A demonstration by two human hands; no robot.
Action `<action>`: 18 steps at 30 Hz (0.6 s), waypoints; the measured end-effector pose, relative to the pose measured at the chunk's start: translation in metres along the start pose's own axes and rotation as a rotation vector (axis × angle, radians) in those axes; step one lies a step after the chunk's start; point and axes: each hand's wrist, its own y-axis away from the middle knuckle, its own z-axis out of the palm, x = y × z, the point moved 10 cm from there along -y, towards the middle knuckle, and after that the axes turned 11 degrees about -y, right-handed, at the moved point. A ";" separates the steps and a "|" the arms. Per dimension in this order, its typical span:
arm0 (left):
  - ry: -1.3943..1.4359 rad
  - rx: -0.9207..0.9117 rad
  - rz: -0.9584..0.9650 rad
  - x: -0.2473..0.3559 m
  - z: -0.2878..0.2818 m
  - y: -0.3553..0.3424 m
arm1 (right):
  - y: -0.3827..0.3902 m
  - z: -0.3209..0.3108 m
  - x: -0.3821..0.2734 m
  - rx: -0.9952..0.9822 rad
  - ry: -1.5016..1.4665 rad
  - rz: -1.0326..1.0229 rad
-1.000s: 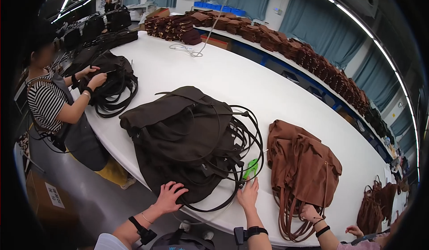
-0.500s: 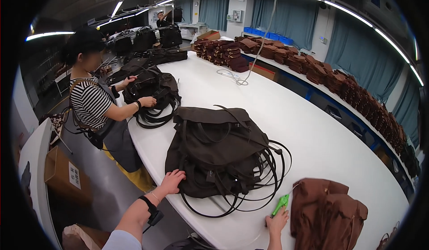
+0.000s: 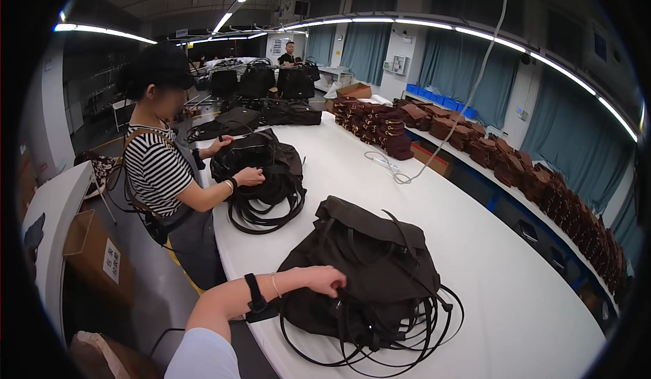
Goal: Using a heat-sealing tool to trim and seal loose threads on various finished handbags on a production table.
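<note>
Touching the big dark bag (image 3: 400, 253) with my left hand (image 3: 327, 281), I have my fingers bent in close together. They are at the left part of its front, but I cannot tell if they pinch the cloth or a strap. My right hand is out of sight, so I cannot say what it is doing. The bag lies on the near part of the white table (image 3: 502, 297), and its long thin straps (image 3: 430, 331) lie in loops on the near side of it. I think the step in hand is working on the front of this bag. To me, the next move calls for a small, careful grip, so the loops do not get tugged. Far to the left, a person in a striped shirt (image 3: 156, 169) has both hands on another dark bag (image 3: 286, 158). Brown stacks (image 3: 515, 172) line the far right.
</note>
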 end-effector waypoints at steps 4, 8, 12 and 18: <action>-0.403 0.857 0.088 -0.003 -0.047 -0.035 | 0.031 -0.005 -0.021 0.188 -0.248 -0.158; -0.514 0.564 -0.128 -0.043 -0.028 -0.116 | 0.034 -0.013 -0.024 0.282 -0.248 -0.116; -0.097 1.000 -0.138 -0.020 -0.130 -0.088 | 0.026 0.000 0.011 0.338 -0.179 -0.039; 0.093 0.832 0.133 0.107 -0.186 -0.003 | 0.035 -0.008 0.018 0.312 -0.258 -0.102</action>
